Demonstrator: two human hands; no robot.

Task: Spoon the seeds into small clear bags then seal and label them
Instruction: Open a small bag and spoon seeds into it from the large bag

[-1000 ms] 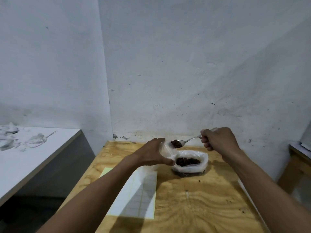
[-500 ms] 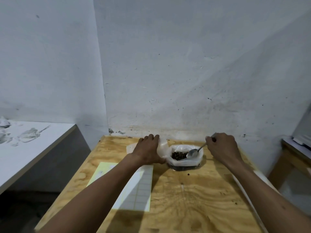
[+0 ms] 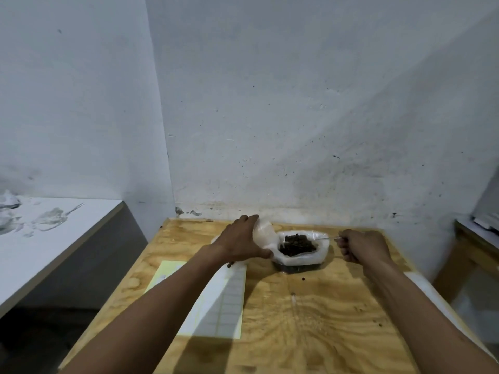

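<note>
A big plastic bag of dark seeds [image 3: 298, 245] stands open at the back of the plywood table [image 3: 310, 314]. My left hand [image 3: 240, 242] grips a small clear bag [image 3: 263, 233] just left of it, held upright. My right hand [image 3: 360, 245] is closed on the handle of a metal spoon [image 3: 325, 238], whose bowl lies down among the seeds and is hard to make out. A sheet of white labels [image 3: 229, 298] on yellow backing lies under my left forearm.
One loose seed [image 3: 303, 279] lies on the wood in front of the big bag. The wall stands directly behind the table. A white counter [image 3: 48, 238] is at the left, a wooden frame [image 3: 469, 255] at the right. White material [image 3: 432, 295] runs along the table's right edge.
The spoon carried seeds to the small bag's mouth a second ago, then went down into the big bag. My right hand has drawn lower and to the right. My left hand kept the small bag.
</note>
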